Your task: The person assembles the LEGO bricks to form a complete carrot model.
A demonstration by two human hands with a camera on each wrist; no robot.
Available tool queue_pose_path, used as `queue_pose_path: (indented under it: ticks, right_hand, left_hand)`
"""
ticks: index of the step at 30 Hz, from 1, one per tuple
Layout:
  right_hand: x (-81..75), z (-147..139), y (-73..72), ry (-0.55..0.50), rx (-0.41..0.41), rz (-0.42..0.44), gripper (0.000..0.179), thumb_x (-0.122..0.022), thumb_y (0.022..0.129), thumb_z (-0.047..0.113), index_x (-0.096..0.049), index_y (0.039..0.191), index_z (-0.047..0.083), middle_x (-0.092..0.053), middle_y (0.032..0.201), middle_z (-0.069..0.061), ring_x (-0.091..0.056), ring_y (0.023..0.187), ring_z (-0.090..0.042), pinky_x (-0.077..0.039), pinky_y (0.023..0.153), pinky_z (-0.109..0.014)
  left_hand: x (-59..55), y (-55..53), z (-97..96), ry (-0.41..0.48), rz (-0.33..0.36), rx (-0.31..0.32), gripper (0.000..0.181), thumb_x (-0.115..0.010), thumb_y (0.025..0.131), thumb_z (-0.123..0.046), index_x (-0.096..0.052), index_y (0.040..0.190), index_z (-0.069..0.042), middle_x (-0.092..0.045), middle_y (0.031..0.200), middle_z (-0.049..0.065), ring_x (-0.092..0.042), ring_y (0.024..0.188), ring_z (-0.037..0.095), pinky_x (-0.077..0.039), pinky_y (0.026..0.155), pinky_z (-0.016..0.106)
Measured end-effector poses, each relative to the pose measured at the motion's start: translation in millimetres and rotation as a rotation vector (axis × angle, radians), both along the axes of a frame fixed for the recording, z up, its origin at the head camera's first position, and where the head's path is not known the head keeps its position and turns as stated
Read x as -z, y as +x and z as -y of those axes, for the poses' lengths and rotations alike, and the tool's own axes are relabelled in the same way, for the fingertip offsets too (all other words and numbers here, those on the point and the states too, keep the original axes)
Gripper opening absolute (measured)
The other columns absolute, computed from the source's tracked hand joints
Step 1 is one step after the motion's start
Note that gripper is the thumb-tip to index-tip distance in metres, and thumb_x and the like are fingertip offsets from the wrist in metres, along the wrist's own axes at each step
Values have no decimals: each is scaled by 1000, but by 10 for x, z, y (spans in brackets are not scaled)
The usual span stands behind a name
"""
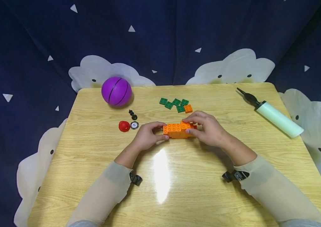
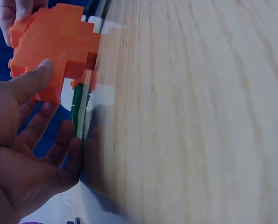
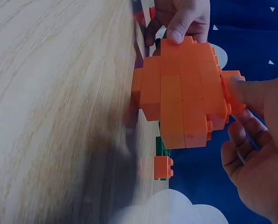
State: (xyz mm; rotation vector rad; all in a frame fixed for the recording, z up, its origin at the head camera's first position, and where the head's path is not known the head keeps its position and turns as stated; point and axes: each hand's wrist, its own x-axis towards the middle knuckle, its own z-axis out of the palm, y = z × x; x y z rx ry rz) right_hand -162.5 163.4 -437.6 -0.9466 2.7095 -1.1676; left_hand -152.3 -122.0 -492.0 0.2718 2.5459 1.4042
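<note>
A built-up block of orange toy bricks (image 1: 174,134) stands at the middle of the table, studs upward. My left hand (image 1: 148,135) grips its left end, the thumb (image 2: 40,77) along the near face and the fingers behind. At the right part of its top, my right hand (image 1: 209,128) pinches a single orange brick (image 3: 233,88) between thumb and fingers. That brick sits right at the studs of the block. In the right wrist view the block's stepped side (image 3: 176,93) shows. My right palm hides part of the right end.
Several green bricks (image 1: 176,101) and a loose orange brick (image 1: 188,108) lie behind the block. To the left are a red cap-like piece (image 1: 124,126), a round token (image 1: 134,125), a black chess-like piece (image 1: 133,115) and a purple ball (image 1: 116,91). A hand pump (image 1: 279,119) lies far right.
</note>
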Motion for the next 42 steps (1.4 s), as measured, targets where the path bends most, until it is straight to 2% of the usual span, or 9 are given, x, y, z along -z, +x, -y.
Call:
queue_pose_path:
  ticks: [8,15,22,26,32,36,42]
  right_hand:
    - [1,4,-9,9,-12,-8,32,-80,93,15,-75,125,14,-67,122,2,-62,111,-20,-53,83,-48]
    - [11,4,-20,27,-9,-26,34,-81,92,15,-75,126,15,-67,120,2,-61,103,-18,-50,72,-40]
    - [22,-19,-56,29,-37,-21,36,-81,92,16,-74,127,15,-68,123,-1,-62,107,-21,-52,77,-44]
    - [45,-50,-96,-9,-54,27,39,-83,91,19,-73,128,16,-68,126,-1,-63,111,-25,-54,78,-48]
    - [88,-91,-158,-73,-63,115,35,-81,93,23,-74,127,21,-69,126,3,-60,117,-24,-51,91,-48]
    - [105,-110,-195,-120,-46,131,27,-75,98,21,-75,125,18,-70,122,3,-60,110,-21,-49,88,-44]
    - [126,-124,-253,-117,21,145,24,-70,101,21,-74,125,18,-70,119,4,-59,107,-18,-49,88,-39]
  left_hand:
    - [11,-13,4,-13,5,-1,47,-91,81,-32,-75,124,-24,-71,126,-6,-62,124,19,-45,110,43]
    - [-3,-22,5,-22,-7,6,48,-92,80,-32,-75,125,-23,-71,129,-4,-61,127,21,-44,111,44]
    - [3,-24,16,-21,0,1,48,-93,79,-32,-76,123,-24,-72,126,-4,-63,123,21,-46,108,44]
    - [5,-28,15,-21,3,-2,48,-93,79,-32,-76,123,-25,-71,126,-4,-62,124,21,-46,109,44]
    - [11,-31,15,-17,8,-1,48,-93,79,-33,-75,123,-26,-71,126,-5,-62,124,20,-45,109,44]
    - [9,-29,17,-23,2,0,49,-93,79,-34,-75,124,-26,-71,127,-5,-62,125,21,-45,109,44]
    - [15,-26,21,-26,-1,1,49,-93,79,-35,-75,124,-27,-71,127,-5,-62,125,21,-45,110,44]
